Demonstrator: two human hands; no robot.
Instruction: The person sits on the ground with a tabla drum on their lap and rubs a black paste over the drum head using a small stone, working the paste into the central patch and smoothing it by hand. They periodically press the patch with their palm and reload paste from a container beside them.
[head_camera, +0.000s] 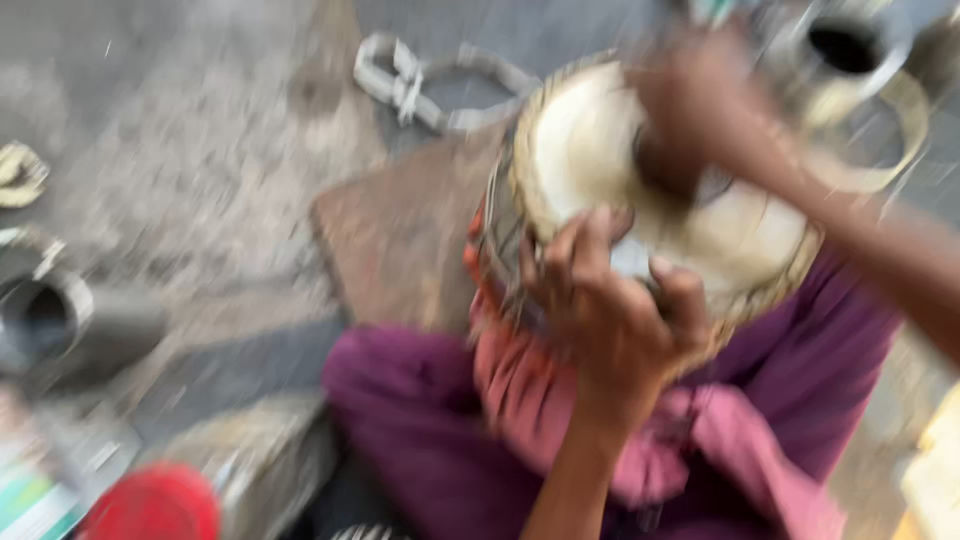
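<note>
Head view, blurred: left hand (615, 310) grips drum (590, 140); right hand (700, 110) grip unclear.

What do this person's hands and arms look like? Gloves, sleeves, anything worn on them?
Both are bare. The left hand has no glove, and its forearm shows no sleeve. The right hand is blurred, also ungloved, with a bare forearm. The blur hides any rings or bands. Purple cloth covers the lap.

Gritty grey floor (200, 150) (blurred) — daylit.
</note>
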